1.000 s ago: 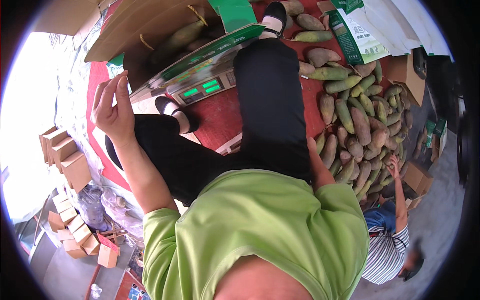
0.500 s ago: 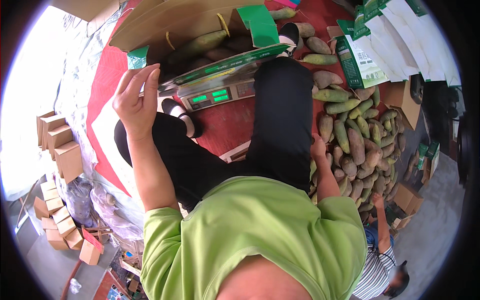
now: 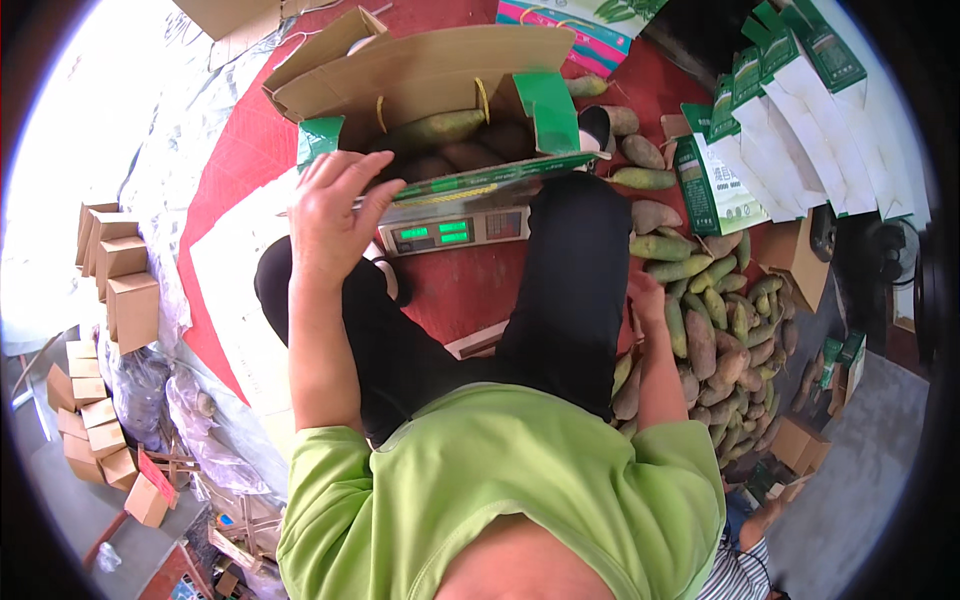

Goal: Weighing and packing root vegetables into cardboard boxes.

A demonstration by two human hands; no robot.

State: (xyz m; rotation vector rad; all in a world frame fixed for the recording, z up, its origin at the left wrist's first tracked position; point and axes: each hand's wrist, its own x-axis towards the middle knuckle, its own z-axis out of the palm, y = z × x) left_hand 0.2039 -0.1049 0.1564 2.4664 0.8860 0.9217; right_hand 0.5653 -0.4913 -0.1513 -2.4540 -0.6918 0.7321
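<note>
My left hand (image 3: pixel 335 210): fingers apart at carton (image 3: pixel 430 82); scale (image 3: pixel 500 226) underneath likely bears load. Right hand (image 3: pixel 648 297) beside roots (image 3: pixel 728 355): can't tell.

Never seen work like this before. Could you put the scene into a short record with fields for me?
Left hand: thumb and fingers apart, at the near left corner of the open carton; firm contact unclear
Right hand: at the left edge of the vegetable pile; grip can't be made out
Carton contents: long green vegetable, darker ones beside it
Scale: by the carton's near wall, display lit green
Floor covering: red
Far left: small brown boxes
Lower right: another person's striped shirt
</note>
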